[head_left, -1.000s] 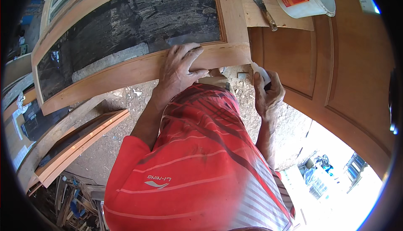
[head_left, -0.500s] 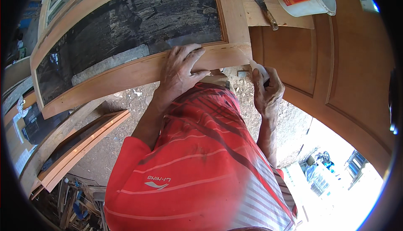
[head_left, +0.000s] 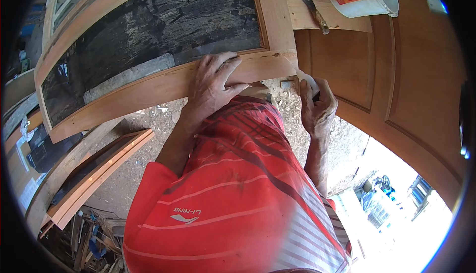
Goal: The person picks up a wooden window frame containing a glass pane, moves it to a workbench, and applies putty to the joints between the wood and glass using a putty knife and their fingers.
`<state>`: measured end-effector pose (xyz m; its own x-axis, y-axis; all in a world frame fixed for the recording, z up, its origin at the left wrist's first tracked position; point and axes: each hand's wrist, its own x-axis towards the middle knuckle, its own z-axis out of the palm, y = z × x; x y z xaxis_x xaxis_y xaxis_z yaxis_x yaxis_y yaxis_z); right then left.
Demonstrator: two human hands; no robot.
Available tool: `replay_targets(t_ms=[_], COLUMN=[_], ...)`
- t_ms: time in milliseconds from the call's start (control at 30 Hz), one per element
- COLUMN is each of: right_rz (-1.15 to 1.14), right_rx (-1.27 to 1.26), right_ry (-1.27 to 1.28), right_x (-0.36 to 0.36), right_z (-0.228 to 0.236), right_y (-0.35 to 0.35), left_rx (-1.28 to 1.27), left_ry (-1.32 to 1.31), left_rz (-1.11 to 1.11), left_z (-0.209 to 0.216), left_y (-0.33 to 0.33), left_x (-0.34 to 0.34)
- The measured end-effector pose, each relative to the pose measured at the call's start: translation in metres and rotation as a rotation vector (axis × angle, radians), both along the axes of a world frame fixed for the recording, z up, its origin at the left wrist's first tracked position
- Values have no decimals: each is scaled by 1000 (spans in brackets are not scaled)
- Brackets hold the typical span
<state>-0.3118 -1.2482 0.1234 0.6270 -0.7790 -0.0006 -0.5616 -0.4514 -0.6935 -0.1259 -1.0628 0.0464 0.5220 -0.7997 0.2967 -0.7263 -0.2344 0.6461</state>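
Red shirt [head_left: 223,188] with thin pale stripes, darker bands

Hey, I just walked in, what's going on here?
A person in a red shirt is working at a wooden frame. Their left hand rests on its near rail, while the right hand holds a small whitish object at the near right corner; what it is, I can't tell. A scraper and a white bucket sit on a board.
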Motion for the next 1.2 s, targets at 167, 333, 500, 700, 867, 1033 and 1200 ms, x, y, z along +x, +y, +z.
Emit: replay_targets(t_ms=[167,333,500,700,867,1033,1200], right_rz=[-7,-21,-6,-22,-15,-63,-45], right_rx=[-19,-9,-10,-11,-27,-15,-21], right_ry=[2,19,8,11,29,25,10], right_x=[1,-1,0,-2,-1,0,-1], right_z=[1,2,3,5,5,8,9], right_y=[-2,-3,-1,-2,-2,-3,-6], left_rx=[11,18,11,9,13,2,1], left_ry=[-9,1,1,5,4,-1,-3], left_rz=[-3,-1,-2,-7,-6,-10,-16], left_z=[-1,-3,-3,-3,-2,-4,-3], left_y=[0,1,1,0,0,0,0], left_x=[0,0,0,0,0,0,0])
